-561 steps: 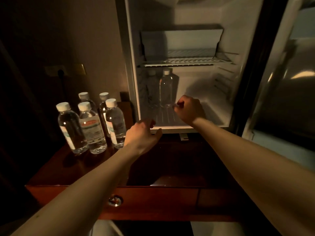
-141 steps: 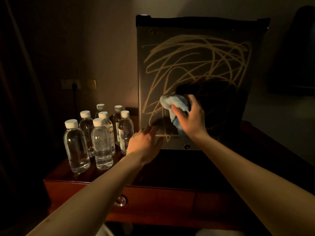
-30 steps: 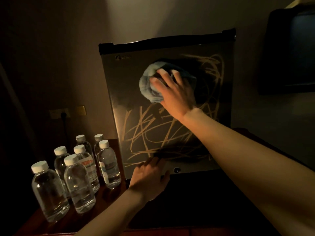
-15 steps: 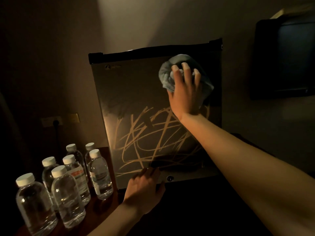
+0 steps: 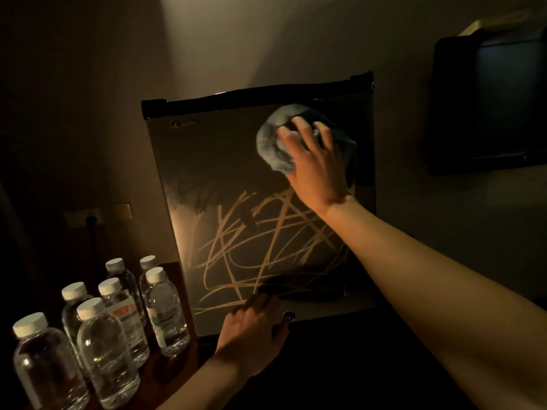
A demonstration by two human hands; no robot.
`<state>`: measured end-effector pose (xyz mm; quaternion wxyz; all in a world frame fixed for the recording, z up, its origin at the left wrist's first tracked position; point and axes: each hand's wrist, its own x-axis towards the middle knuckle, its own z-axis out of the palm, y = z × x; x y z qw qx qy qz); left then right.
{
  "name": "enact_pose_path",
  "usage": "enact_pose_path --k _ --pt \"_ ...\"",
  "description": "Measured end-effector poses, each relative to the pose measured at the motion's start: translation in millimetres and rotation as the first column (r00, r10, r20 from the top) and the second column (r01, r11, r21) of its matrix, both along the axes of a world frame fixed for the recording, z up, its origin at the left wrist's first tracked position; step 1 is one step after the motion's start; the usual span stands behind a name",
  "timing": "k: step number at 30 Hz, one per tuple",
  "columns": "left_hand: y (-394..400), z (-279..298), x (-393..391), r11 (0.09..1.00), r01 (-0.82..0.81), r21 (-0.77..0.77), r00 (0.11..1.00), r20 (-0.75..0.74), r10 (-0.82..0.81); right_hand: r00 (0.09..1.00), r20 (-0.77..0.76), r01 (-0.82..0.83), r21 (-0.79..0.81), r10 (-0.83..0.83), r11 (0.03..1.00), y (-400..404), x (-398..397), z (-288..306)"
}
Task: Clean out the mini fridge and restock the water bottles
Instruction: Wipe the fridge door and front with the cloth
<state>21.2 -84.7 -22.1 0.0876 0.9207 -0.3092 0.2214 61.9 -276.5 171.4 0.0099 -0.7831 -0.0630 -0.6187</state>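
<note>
The mini fridge [image 5: 213,161] stands shut on a dark wooden table, its grey door covered in tan scribbles [image 5: 266,250] over the lower half; the upper half looks wiped. My right hand [image 5: 316,164] presses a bunched blue cloth [image 5: 272,143] flat against the door near its upper right. My left hand [image 5: 251,329] rests spread against the door's bottom edge, holding nothing. Several clear water bottles [image 5: 164,312] with white caps stand on the table left of the fridge.
The wooden table [image 5: 171,368] carries the bottles and the fridge. A wall socket with a plug [image 5: 88,217] sits behind the bottles. A dark wall-mounted screen [image 5: 488,105] hangs at the upper right. The room is dim.
My right hand has slid the cloth a little to the left and down along the top of the door. The left hand stays at the bottom edge.
</note>
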Motion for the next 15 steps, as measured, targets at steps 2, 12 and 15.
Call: enact_pose_path --k 2,12,15 --pt "1 0 -1 1.000 0.020 -0.005 1.000 0.013 -0.020 0.999 -0.003 0.038 0.072 -0.038 0.997 -14 -3 1" --pt "15 1 3 0.998 0.054 -0.030 0.998 0.019 -0.053 1.000 -0.009 0.023 0.101 -0.022 0.995 21 1 1" --pt "14 -2 9 0.999 0.038 -0.039 0.999 0.033 -0.037 0.999 -0.037 0.005 -0.055 -0.007 0.998 18 2 2"
